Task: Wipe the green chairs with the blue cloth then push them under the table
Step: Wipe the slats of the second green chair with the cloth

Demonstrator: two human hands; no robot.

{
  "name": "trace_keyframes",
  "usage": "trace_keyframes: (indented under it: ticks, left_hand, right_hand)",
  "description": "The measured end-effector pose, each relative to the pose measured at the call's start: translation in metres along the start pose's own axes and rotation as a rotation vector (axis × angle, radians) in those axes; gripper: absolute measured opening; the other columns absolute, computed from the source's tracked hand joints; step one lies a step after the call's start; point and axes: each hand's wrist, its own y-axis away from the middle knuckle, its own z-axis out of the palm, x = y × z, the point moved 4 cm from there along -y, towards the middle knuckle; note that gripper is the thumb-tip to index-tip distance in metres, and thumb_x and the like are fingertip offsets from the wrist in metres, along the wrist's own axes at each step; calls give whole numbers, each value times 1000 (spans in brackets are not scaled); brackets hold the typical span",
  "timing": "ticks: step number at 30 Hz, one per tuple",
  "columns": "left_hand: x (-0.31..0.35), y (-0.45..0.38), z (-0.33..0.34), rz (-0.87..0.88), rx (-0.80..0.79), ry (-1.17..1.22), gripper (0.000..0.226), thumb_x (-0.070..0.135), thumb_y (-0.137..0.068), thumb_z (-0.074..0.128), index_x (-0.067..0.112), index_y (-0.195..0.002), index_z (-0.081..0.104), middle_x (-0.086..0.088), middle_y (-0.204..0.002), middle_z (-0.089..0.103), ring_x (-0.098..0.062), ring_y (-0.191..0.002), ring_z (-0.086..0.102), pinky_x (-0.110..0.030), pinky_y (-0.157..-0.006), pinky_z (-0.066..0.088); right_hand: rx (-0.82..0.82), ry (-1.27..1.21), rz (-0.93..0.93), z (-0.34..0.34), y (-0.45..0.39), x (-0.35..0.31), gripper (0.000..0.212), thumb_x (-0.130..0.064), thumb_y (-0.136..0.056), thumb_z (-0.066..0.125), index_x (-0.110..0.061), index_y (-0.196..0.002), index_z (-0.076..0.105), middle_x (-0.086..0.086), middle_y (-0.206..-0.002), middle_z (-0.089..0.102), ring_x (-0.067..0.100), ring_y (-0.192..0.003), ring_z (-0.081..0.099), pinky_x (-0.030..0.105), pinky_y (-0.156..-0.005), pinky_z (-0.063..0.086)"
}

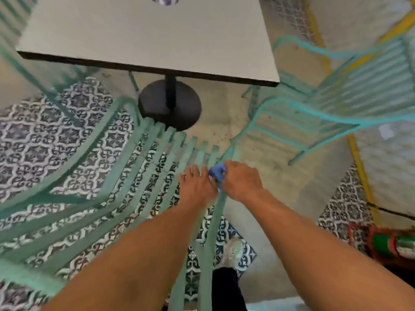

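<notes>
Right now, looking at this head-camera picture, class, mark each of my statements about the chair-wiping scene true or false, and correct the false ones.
1. The right hand holds the blue cloth. True.
2. The left hand grips the table edge. False: it rests on the slats of the near green chair.
3. The table stands on four legs. False: it has a single dark post on a round black base.
4. A second green chair stands to the right of the table. True.
5. The floor under the near chair is plain wood. False: it is patterned tile.
</notes>
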Motion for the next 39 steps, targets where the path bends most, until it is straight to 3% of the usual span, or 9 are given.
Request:
trace_keyframes:
  ticks: [5, 9, 13, 18, 22, 26, 32, 35, 39]
  left_hand:
    - [-45, 1, 2, -373, 135, 261, 65, 41, -85, 53, 19, -141, 31, -9, -142, 37, -30, -132, 34, -56, -108, 28]
    - [-55, 16, -2, -501, 342, 601, 45, 22, -84, 60, 14, -128, 52, -12, -128, 56, -33, -118, 53, -42, -96, 45]
    - [-53, 32, -1, -552, 511, 755, 31, 10, -88, 56, 8, -119, 58, -14, -103, 64, -34, -95, 60, -32, -71, 40]
    - [-66, 42, 7, -632, 686, 998, 14, 9, -86, 52, 13, -98, 60, -4, -80, 57, -21, -67, 50, -22, -50, 30]
    - [-89, 37, 10, -610, 699, 1087, 16, 17, -77, 53, 8, -90, 57, -8, -84, 60, -28, -75, 56, -27, -53, 31]
    - [-114, 18, 11, -542, 703, 1062, 41, 24, -73, 47, 11, -109, 59, -5, -101, 52, -23, -87, 52, -28, -71, 37]
    - [-168, -46, 48, -662, 497, 632, 71, 15, -80, 55, 16, -146, 30, -10, -149, 34, -30, -131, 36, -43, -105, 37]
    - [-206, -69, 84, -894, 462, 467, 69, 22, -88, 53, 12, -149, 21, -14, -152, 29, -31, -137, 30, -48, -113, 27]
    - [-248, -96, 135, -1036, 441, 339, 61, 27, -96, 43, 7, -149, 18, -19, -152, 24, -34, -140, 23, -52, -115, 19]
  right_hand:
    - [-83, -57, -376, 15, -41, -66, 25, -21, -87, 52, -10, -109, 53, 16, -121, 56, 35, -112, 52, 42, -88, 42]
    - [-120, -206, -552, 29, -34, -81, 23, -20, -90, 52, -6, -108, 50, 20, -121, 53, 36, -108, 52, 37, -79, 37]
    - [-295, -635, -375, 38, -37, -78, 14, -19, -84, 61, -18, -80, 48, 8, -90, 56, 24, -76, 52, 29, -60, 34]
    - [-719, -1026, -159, 64, -37, -102, 25, -13, -78, 60, -4, -102, 58, 14, -78, 58, 22, -58, 55, 27, -48, 41]
    - [-533, -998, -113, 77, -51, -128, 10, -10, -73, 61, -16, -78, 65, 8, -57, 58, 22, -46, 52, 26, -42, 37]
    - [-393, -887, -198, 95, -85, -160, 21, -4, -72, 52, -20, -68, 65, 5, -53, 54, 21, -45, 44, 28, -43, 34]
    - [-92, -463, -680, 105, -171, -189, 30, -1, -78, 51, -19, -91, 71, 9, -93, 69, 23, -86, 58, 32, -72, 46]
    - [-43, -319, -980, 119, -219, -208, 25, 0, -76, 46, -16, -74, 64, 7, -88, 67, 25, -88, 57, 29, -62, 32]
    - [18, -216, -1222, 150, -281, -231, 26, -6, -76, 43, -10, -84, 68, 12, -103, 66, 31, -103, 56, 32, -72, 38]
